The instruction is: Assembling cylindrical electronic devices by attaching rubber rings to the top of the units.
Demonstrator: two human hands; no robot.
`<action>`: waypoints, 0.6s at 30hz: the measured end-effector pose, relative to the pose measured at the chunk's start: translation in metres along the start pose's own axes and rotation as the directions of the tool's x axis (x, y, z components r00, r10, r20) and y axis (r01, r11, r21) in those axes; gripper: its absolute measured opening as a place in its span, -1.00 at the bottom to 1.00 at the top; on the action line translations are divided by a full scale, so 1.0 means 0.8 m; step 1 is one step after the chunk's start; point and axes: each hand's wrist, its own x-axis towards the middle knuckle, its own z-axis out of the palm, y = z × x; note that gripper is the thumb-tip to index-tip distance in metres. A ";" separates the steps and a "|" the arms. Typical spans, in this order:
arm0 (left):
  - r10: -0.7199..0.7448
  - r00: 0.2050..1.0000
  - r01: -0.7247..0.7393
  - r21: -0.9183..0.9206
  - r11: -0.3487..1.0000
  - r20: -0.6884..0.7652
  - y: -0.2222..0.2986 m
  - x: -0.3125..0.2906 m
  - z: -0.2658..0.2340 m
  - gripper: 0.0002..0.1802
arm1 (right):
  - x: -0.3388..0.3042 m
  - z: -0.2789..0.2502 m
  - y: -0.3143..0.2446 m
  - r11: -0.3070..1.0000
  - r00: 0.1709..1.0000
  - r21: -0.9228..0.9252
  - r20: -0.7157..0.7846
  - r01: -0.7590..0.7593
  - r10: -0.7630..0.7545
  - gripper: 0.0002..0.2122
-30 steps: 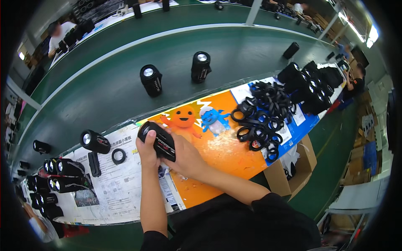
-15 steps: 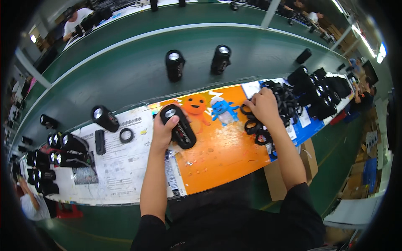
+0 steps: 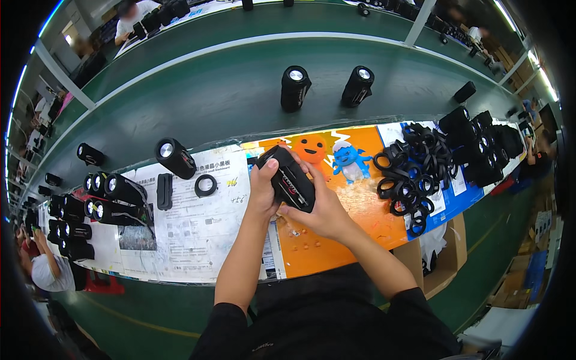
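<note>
Both my hands hold a black cylindrical speaker [image 3: 295,186] tilted over the orange part of the table. My left hand [image 3: 263,187] wraps its left side, with the thumb on the upper end. My right hand [image 3: 326,210] grips the right side and lower end, thumb underneath. Whether a ring is between my fingers and the speaker is hidden. To the right lies a heap of black rings [image 3: 423,149]. A single black ring [image 3: 206,194] rests on the white sheet at left, beside a long black strip-shaped part [image 3: 164,192] and a standing speaker [image 3: 175,158].
Two upright speakers [image 3: 296,90] stand on the green conveyor belt [image 3: 228,96] beyond the table. More speakers [image 3: 123,189] crowd the left end, and black items [image 3: 474,144] are piled at far right. Below the table's right edge sits an open cardboard box [image 3: 453,258]. Other people work around.
My right hand has left the ring heap and closed on the speaker beside my left hand. The speaker is turned more sideways. The whole view has shifted, with the scene now further right.
</note>
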 end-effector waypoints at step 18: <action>0.103 0.985 -0.137 0.261 0.956 0.137 0.003 -0.002 -0.014 -0.40 | 0.028 -0.114 0.006 0.901 0.996 -0.435 -0.074 0.013 -0.050 -0.64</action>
